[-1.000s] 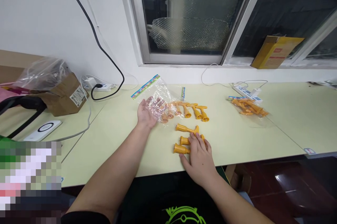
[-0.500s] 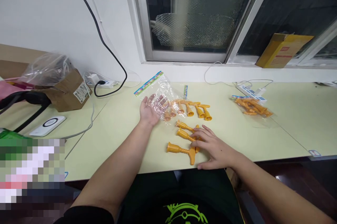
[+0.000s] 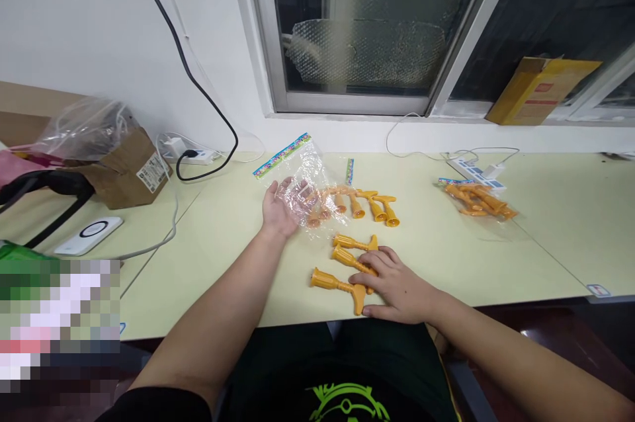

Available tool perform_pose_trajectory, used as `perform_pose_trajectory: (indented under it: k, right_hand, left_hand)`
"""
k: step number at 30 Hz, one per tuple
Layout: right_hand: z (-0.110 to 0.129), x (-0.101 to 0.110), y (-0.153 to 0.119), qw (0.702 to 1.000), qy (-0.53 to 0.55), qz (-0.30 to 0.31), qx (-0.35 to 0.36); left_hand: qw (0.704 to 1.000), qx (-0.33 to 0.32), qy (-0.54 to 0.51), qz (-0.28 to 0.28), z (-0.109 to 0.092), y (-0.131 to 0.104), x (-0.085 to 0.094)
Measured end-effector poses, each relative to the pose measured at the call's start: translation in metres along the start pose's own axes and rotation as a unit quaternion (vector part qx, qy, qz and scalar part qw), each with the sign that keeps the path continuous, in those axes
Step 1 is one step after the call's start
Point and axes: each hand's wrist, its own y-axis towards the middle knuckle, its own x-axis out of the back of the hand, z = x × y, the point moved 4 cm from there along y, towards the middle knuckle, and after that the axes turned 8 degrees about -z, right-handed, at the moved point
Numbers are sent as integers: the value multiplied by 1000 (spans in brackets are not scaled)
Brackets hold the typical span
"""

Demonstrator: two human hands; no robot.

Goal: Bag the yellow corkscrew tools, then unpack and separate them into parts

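My left hand (image 3: 282, 211) lies palm up with its fingers spread, partly behind the film of a clear plastic bag (image 3: 317, 167) with a colourful header strip. Several yellow T-shaped plastic pieces lie in a row beyond it, the rightmost piece (image 3: 391, 211) uncovered and the left ones under the film. My right hand (image 3: 397, 283) rests palm down, fingers apart, over three more such pieces. Its fingertips cover part of the middle piece (image 3: 347, 256). Index finger and thumb touch or nearly touch the nearest piece (image 3: 330, 280); the far piece (image 3: 350, 241) lies just beyond.
On the right, a packed bag of yellow pieces (image 3: 479, 200) lies before a white power strip (image 3: 476, 172). A cardboard box (image 3: 129, 174), a white charging pad (image 3: 89, 235) and a black cable (image 3: 208, 98) are on the left. A small header strip (image 3: 350, 171) lies behind the row.
My right hand has moved slightly left and toward me, its fingers drawn in around the nearest yellow piece, which has shifted a little. The left hand stays in place.
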Motion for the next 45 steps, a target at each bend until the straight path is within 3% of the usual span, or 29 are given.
perform_pose_trajectory:
  k: [12, 17, 23, 31, 36, 39, 41, 43, 45]
  right_hand:
    - [29, -19, -14, 994, -59, -29, -87]
    - [30, -26, -29, 987, -104, -65, -100]
    - [25, -24, -40, 985, -118, -66, -105]
    - [20, -12, -39, 993, -59, -16, -98]
    - [3, 15, -35, 981, 103, -79, -141]
    - [-10, 30, -34, 926, 278, -135, -218]
    - [-15, 36, -32, 849, 413, -171, -282]
    - [-14, 37, -25, 732, 574, -184, -317]
    - [-9, 33, -14, 588, 727, -165, -314]
  left_hand:
    - [1000, 9, -2, 1, 2, -2, 0]
    - [1000, 12, 0, 1, 2, -2, 0]
    - [1000, 15, 4, -1, 3, -1, 0]
    - [1000, 14, 13, -3, 1, 1, 4]
    - [1000, 15, -9, -5, -2, 2, 4]
    - [1000, 10, -19, -9, -4, 1, 3]
    - [1000, 9, -22, -16, -4, 1, 3]
    - [999, 6, -26, -24, -4, 2, 4]
    - [999, 3, -28, -26, -4, 2, 5]
